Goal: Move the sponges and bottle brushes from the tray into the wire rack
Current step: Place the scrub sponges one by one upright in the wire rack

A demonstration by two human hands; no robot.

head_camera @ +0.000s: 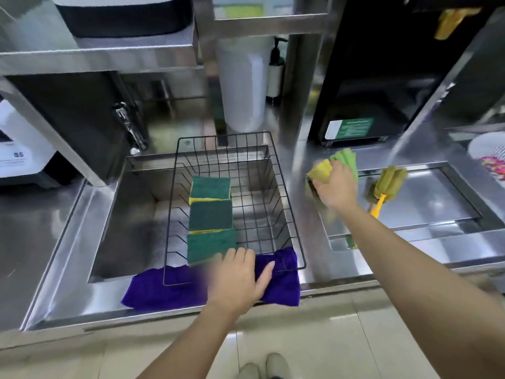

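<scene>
A black wire rack sits in the steel sink, holding three green-and-yellow sponges in a row along its left side. My left hand rests flat on the rack's near edge, fingers spread, touching the nearest sponge. My right hand hovers above the left end of the steel tray, gripping a bunch of yellow and green sponges, blurred by motion. A bottle brush with an olive foam head and yellow handle lies in the tray just right of that hand.
A purple cloth lies under the rack's near edge, draped over the counter front. A tap stands at the sink's back left. A white cylinder and pump bottle stand behind the rack. A white strainer sits far right.
</scene>
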